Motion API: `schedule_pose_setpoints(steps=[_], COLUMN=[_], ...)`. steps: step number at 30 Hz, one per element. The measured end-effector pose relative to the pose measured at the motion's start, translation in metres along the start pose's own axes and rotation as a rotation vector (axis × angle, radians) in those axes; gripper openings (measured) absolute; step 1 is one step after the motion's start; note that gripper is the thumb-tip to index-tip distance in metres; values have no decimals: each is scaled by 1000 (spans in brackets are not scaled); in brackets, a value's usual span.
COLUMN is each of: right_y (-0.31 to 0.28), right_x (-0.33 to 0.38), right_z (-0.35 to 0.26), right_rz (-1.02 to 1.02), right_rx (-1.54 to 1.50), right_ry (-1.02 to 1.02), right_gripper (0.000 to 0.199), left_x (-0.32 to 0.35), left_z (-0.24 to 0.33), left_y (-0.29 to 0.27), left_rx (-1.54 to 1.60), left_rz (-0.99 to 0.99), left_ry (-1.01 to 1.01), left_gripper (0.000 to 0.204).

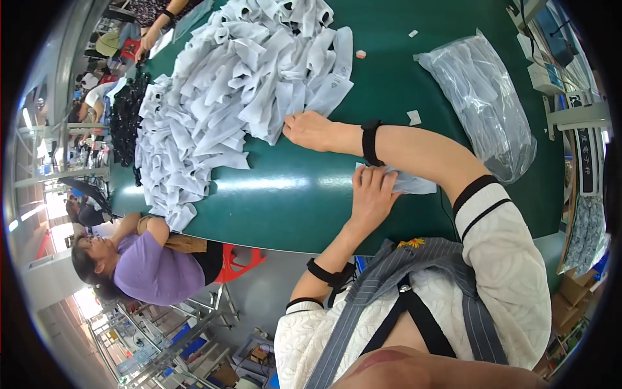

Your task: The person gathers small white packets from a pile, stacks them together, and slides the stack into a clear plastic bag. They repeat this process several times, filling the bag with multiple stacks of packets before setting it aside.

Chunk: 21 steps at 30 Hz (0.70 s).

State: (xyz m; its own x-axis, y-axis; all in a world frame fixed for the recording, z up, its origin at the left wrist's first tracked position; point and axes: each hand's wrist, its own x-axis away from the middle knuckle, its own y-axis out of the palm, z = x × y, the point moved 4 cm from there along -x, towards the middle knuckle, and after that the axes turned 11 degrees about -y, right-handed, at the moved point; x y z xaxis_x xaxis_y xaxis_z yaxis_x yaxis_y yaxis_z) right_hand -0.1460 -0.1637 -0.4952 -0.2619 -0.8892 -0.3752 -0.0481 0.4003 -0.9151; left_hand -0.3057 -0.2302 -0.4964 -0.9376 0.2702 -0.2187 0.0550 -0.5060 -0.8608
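The right hand (311, 129) reaches far, fingers together on the edge of the big heap of white pieces (233, 97). The left hand (370, 194) presses flat, fingers apart, on one white piece (414, 185) near the table (291, 207) edge. Pulling carelessly could drag several pieces together.

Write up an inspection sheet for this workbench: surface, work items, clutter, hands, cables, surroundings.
Surface: green table, glare band near its front edge.
Work items: large heap of white fabric pieces; one small white piece set apart by the near edge.
Clutter: clear plastic bags at the right; black pieces beside the heap; small scraps.
Hands: right hand reaches to the heap's edge; left hand rests flat on the small white piece.
Cables: nothing seen.
Surroundings: person in purple top at the table's left; metal racks; cartons at right.
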Motion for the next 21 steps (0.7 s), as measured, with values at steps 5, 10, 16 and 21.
schedule_pose_setpoints(steps=[5,10,16,21], right_y=[-18,-133,-94,-124], right_x=[5,36,177,220], right_z=[23,48,39,-8], right_rz=[79,381,625,494], right_rx=[-98,-626,-1338,-822], right_ry=[109,438,1096,1062], right_gripper=[16,19,23,29], left_x=[-3,-8,-10,0], left_z=[-5,-6,-7,0], left_y=[9,-4,-16,-20], left_rx=[6,27,102,151], left_rz=[19,30,0,-60], left_ry=[-1,1,81,122], left_gripper=[50,48,47,53])
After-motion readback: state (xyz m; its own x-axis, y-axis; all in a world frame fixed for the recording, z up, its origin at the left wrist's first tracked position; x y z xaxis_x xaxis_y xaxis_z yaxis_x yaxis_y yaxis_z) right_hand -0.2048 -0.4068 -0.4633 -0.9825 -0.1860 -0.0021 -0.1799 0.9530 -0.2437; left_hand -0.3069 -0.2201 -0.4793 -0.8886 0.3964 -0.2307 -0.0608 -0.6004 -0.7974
